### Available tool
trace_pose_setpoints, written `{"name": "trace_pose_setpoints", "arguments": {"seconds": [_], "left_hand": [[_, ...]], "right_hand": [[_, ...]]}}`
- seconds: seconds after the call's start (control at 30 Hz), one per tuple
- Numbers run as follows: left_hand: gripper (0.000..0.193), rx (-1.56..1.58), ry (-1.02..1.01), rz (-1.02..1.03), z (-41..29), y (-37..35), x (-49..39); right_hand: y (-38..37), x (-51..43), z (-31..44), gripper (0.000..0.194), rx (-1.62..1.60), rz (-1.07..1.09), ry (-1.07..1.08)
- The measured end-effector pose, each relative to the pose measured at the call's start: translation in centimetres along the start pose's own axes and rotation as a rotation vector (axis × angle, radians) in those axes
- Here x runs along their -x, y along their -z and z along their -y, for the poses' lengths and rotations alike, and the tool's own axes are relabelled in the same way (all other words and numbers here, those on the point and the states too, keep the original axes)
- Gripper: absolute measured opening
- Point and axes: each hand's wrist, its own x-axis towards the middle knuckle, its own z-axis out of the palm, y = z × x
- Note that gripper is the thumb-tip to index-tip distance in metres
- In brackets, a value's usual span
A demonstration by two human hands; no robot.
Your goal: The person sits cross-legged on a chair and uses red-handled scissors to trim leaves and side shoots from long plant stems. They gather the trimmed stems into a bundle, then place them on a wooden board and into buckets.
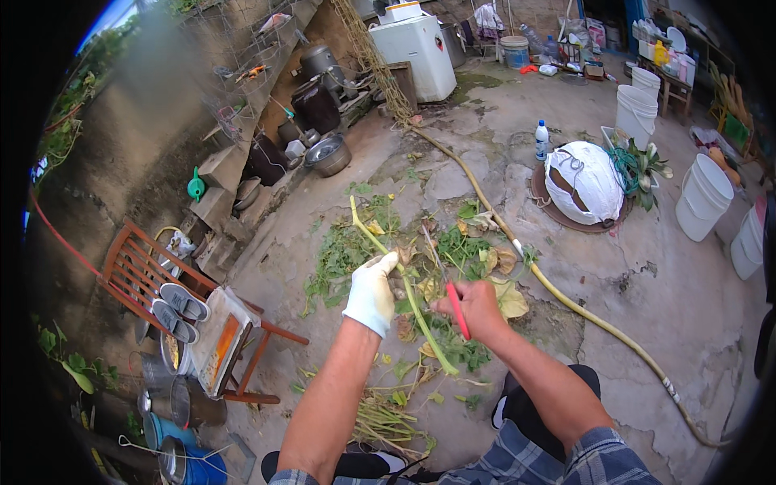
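Observation:
My left hand (371, 294), in a white work glove, grips a long green plant stem (418, 309) that slants from upper left to lower right. To its right, my bare right hand (476, 308) holds red-handled scissors (456, 308), blades pointing up and away from me. The blades look slightly parted, near the stem but not on it. Beneath both hands, green leaves (345, 248) and a yellowed leaf (509, 299) lie heaped on the concrete ground. A pile of cut stems (385, 418) lies nearer to my feet.
A yellow hose (582, 306) curves along the right. Beyond it stand a white-covered round bundle (585, 182), a blue-capped bottle (541, 140) and several white buckets (703, 197). A wooden chair (254, 357) with shoes (182, 303) stands left, near a metal basin (328, 156) and steps.

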Motion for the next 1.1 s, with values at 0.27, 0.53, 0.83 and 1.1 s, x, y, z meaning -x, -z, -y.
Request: {"name": "trace_pose_setpoints", "arguments": {"seconds": [0.27, 0.53, 0.83, 1.1], "left_hand": [[0.021, 0.178, -0.081, 0.055, -2.9, 4.9, -0.9], [0.022, 0.320, -0.058, 0.122, -4.6, 9.4, -0.5], [0.019, 0.345, -0.099, 0.178, -5.4, 12.6, 1.9], [0.021, 0.258, -0.136, 0.343, -4.4, 13.4, 4.3]], "right_hand": [[4.6, -2.3, -0.2, 0.021, -0.199, -0.286, -0.167], [4.6, -1.8, 1.0, 0.022, -0.497, -0.139, -0.217], [3.2, -1.5, 1.2, 0.018, -0.465, -0.123, -0.203], [3.1, -1.5, 0.9, 0.019, -0.354, -0.071, -0.175]]}}
